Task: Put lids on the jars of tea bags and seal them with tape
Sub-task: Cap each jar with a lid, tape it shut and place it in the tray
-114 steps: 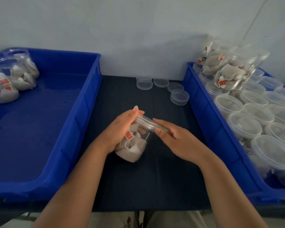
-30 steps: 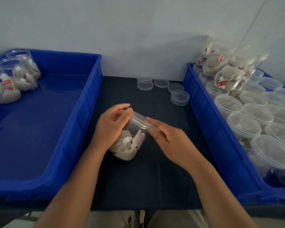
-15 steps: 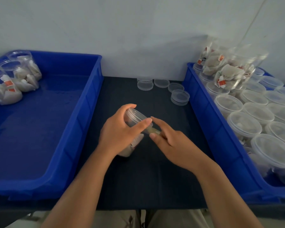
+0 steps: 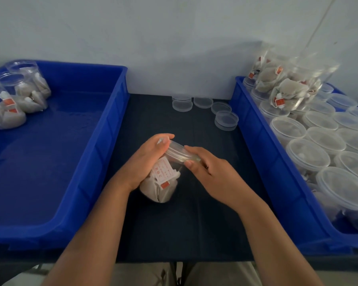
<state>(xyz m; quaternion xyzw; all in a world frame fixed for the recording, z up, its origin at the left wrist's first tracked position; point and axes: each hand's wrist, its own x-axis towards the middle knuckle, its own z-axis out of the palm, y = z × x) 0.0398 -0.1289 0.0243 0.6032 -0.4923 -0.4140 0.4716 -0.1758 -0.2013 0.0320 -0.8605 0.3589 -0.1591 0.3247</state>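
While the left hand (image 4: 145, 162) grips the jar (image 4: 163, 187), tilted lid-end up-right, the right hand (image 4: 213, 174) pinches its lid (image 4: 177, 152).

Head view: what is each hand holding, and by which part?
The left hand grips the tilted jar round its upper body; the right hand pinches the rim of its lid.

A plain pale wall (image 4: 174, 27) stands close behind a table (image 4: 184, 223) covered in dark cloth, the light soft and dim, with a bit of pale floor (image 4: 23, 277) showing below its front edge.
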